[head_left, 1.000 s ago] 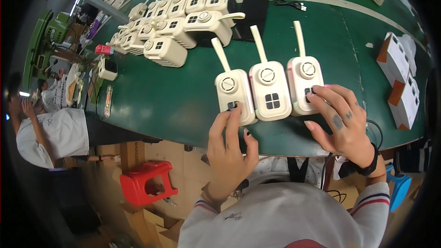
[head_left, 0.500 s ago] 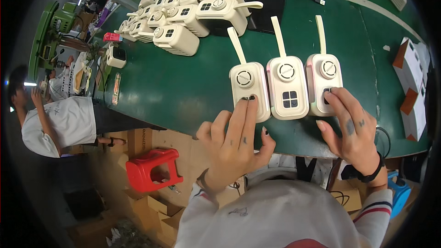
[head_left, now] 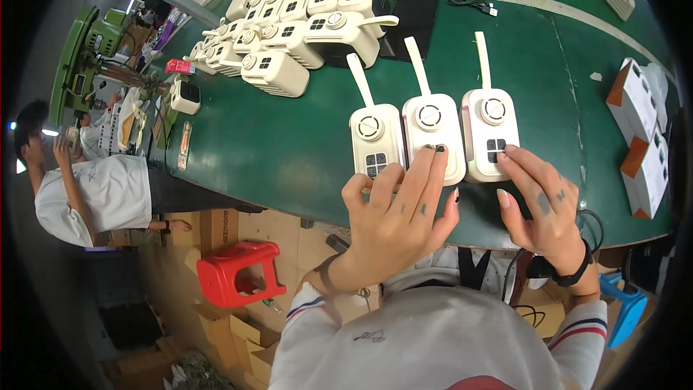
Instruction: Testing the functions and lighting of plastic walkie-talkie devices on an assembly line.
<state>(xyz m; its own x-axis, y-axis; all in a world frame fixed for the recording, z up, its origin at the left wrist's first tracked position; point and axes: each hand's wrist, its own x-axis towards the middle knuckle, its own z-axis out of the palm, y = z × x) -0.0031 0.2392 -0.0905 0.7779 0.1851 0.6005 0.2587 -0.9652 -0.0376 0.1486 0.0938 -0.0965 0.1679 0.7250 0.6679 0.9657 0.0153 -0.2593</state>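
Note:
Three cream boxy devices stand side by side on the green table, each with a strap loop, a round knob and four dark buttons. My left hand reaches over the middle device, its fingers stretched out and two fingertips on the button area, hiding those buttons. On the right device, fingertips of my right hand touch the edge of the button pad, with the thumb held apart. The left device has its buttons showing beside my left fingers. Neither hand grips anything.
Several more cream devices are grouped at the back left, beside a flat black panel. A black cable lies behind. White-and-orange boxes stand at the right edge. A red stool is below left; another person works at the far left.
My left fingertips have moved right, from the left device's buttons to the middle device's. My right hand stays at the right device, its fingertips shifted slightly on the pad. The whole view has shifted a little.

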